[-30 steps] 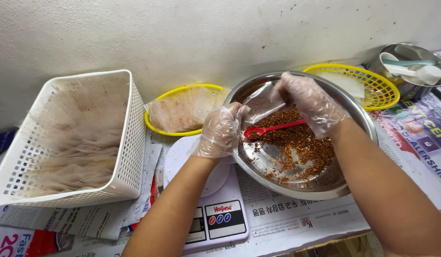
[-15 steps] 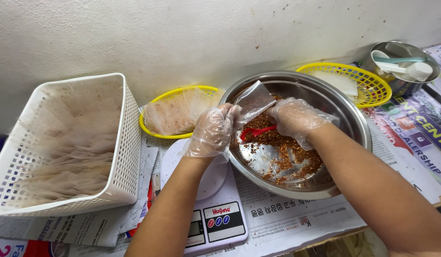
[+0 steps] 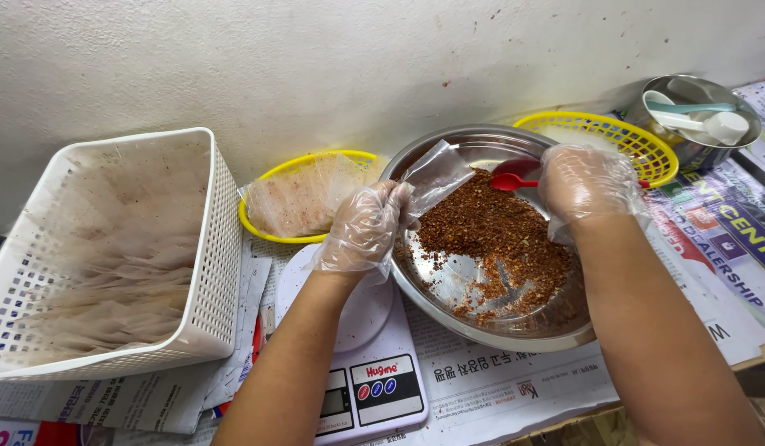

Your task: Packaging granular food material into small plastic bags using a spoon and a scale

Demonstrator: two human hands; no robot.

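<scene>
Over a steel bowl (image 3: 597, 248) of red chilli flakes (image 3: 498, 235) near the tabletop's front edge, the gloved left hand (image 3: 362, 227) pinches a clear pouch (image 3: 436, 175) while the gloved right hand (image 3: 585, 186) grips a red spoon (image 3: 514, 182).

the right hand (image 3: 587, 183) covers most of the red spoon (image 3: 514, 180), so its handle mostly can't be seen. the white basket (image 3: 209, 272) runs off the left edge, the scale (image 3: 374, 388) off the bottom.
</scene>
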